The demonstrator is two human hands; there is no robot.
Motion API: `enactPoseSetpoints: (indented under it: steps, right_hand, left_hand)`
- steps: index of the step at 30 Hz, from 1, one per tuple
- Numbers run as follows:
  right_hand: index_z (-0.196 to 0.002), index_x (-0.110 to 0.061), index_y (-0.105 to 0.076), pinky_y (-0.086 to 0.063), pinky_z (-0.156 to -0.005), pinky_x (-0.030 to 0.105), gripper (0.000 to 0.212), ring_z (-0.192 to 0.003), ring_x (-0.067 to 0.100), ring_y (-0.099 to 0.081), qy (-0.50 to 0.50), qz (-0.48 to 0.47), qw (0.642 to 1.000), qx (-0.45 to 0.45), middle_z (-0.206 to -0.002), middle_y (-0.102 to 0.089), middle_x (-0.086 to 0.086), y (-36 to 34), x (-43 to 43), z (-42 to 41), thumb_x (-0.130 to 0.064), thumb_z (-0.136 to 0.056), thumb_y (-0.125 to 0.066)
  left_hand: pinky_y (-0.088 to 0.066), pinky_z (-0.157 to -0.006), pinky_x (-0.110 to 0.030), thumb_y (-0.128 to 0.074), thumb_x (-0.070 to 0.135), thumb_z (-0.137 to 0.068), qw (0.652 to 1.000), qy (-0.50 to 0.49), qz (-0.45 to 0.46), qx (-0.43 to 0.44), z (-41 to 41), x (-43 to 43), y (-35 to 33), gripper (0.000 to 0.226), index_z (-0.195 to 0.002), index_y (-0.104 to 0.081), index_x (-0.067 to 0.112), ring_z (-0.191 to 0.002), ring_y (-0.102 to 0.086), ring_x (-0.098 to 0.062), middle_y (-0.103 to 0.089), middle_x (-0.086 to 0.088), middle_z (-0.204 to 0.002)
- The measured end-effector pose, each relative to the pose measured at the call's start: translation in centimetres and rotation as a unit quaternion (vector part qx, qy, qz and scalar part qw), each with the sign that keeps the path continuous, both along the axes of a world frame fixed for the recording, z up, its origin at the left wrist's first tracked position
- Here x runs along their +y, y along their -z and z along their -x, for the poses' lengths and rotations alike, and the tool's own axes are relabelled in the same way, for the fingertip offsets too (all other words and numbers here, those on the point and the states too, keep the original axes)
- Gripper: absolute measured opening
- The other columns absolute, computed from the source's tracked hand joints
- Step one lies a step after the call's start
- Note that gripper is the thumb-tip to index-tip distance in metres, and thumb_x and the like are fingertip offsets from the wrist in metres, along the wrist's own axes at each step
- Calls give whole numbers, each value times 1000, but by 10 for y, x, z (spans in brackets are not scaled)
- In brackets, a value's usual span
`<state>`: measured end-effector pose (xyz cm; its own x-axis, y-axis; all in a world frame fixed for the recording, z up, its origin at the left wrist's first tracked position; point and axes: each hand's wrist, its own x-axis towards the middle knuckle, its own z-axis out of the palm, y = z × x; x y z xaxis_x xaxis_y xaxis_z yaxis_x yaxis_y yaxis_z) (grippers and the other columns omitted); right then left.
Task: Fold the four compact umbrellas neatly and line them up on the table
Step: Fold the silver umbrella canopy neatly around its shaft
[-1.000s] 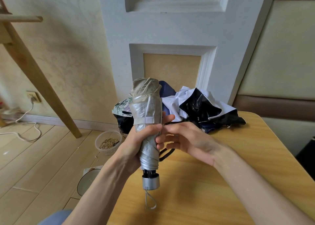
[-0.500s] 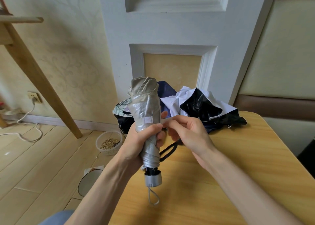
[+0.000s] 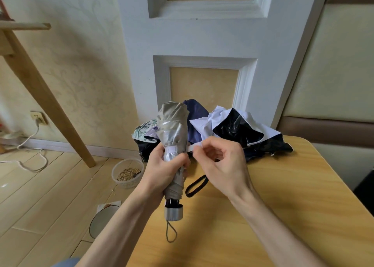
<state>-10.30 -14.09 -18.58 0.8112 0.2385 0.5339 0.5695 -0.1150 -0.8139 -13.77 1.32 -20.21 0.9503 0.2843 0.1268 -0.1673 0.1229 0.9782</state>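
A rolled silver umbrella stands upright over the table's left edge, its grey handle and wrist loop hanging below. My left hand grips its middle. To its right my right hand pinches the umbrella's white closing strap and holds it stretched out sideways. Behind lie unfolded umbrellas: a floral one, a dark blue one and a white-and-black one. A black wrist strap lies on the table.
The wooden table reaches to the wall panel at the back. On the floor to the left sit a plastic tub of grain, a round dish and a white cable. A wooden leg slants at left.
My right hand has closed its fingers on the white strap and pulled it out to the right. The left hand has kept its grip on the umbrella.
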Motion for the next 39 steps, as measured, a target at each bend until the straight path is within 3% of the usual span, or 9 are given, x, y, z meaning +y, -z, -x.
enactPoseSetpoints:
  steps: [4, 7, 10, 14, 20, 25, 32, 36, 39]
  right_hand:
    - [-74, -13, -73, -49, -57, 20, 17, -55, 11, -59, 0, 36, 999, -35, -60, -66, -4, 0, 8, 7, -10, -89, -79]
    - [-71, -10, -71, -47, -55, 25, 20, -54, 13, -53, -24, 9, 1000, 4, -59, -62, 2, 3, 11, 9, -10, -89, -80]
    - [-70, -11, -72, -47, -54, 30, 22, -56, 12, -50, -31, -10, 999, 39, -60, -61, 6, 8, 11, 12, -12, -88, -83]
    - [-72, -17, -73, -46, -55, 25, 20, -57, 11, -51, -25, -10, 999, 42, -62, -63, 4, 11, 11, 15, -14, -88, -85]
    - [-81, -17, -75, -50, -61, 26, 19, -64, 10, -62, -44, 19, 999, 25, -69, -68, -9, 5, 9, 12, -19, -99, -72]
    - [-85, -20, -76, -57, -68, 38, 15, -74, 28, -68, -38, 11, 997, 63, -78, -74, 0, 3, 7, 8, -31, -87, -87]
    - [-86, -14, -75, -57, -71, 19, 28, -77, 8, -73, -14, -7, 984, 178, -79, -77, -3, 2, 7, 1, -37, -81, -90]
    - [-83, -18, -74, -57, -67, 19, 30, -74, 10, -74, 17, 18, 980, 198, -77, -77, -5, 0, 8, -4, -41, -77, -92]
    - [-95, -25, -73, -58, -71, 20, 42, -83, 8, -73, 14, 30, 980, 195, -88, -77, -4, -1, 1, -8, -48, -69, -95]
  left_hand:
    - [-55, -60, -23, -71, 3, -97, 995, -10, -95, -34, 4, -6, 4, 17, -112, -65, 6, -68, -66, -12, -71, 0, -76]
    - [-56, -69, -20, -71, 5, -96, 991, -18, -123, -38, 6, -7, 5, 27, -119, -66, 18, -80, -72, -3, -77, 10, -89]
    - [-58, -73, -25, -72, 9, -95, 989, -22, -142, -35, 5, -5, 7, 34, -126, -63, 21, -87, -71, -12, -75, -4, -102]
    - [-59, -80, -32, -76, 13, -92, 990, -16, -139, -27, 5, -6, 9, 43, -131, -59, 21, -92, -70, -15, -73, -10, -108]
    - [-58, -78, -28, -78, 10, -93, 992, 1, -121, -36, 8, -7, 6, 43, -131, -59, 18, -93, -73, -9, -75, 2, -105]
    - [-58, -97, -31, -80, 13, -90, 990, 2, -132, -47, 11, -8, 5, 53, -136, -56, 23, -113, -72, -11, -73, 4, -122]
    - [-58, -102, -38, -72, 4, -96, 992, 27, -111, -57, 14, -13, 4, 54, -142, -55, 27, -118, -70, -10, -72, 8, -127]
    - [-58, -93, -27, -68, -2, -98, 993, 53, -87, -60, 15, -17, 7, 56, -145, -53, 26, -113, -71, -10, -73, 7, -128]
    - [-59, -72, -30, -70, -2, -96, 997, 70, -40, -16, 14, -16, 6, 38, -127, -61, 19, -85, -70, -19, -75, -2, -99]
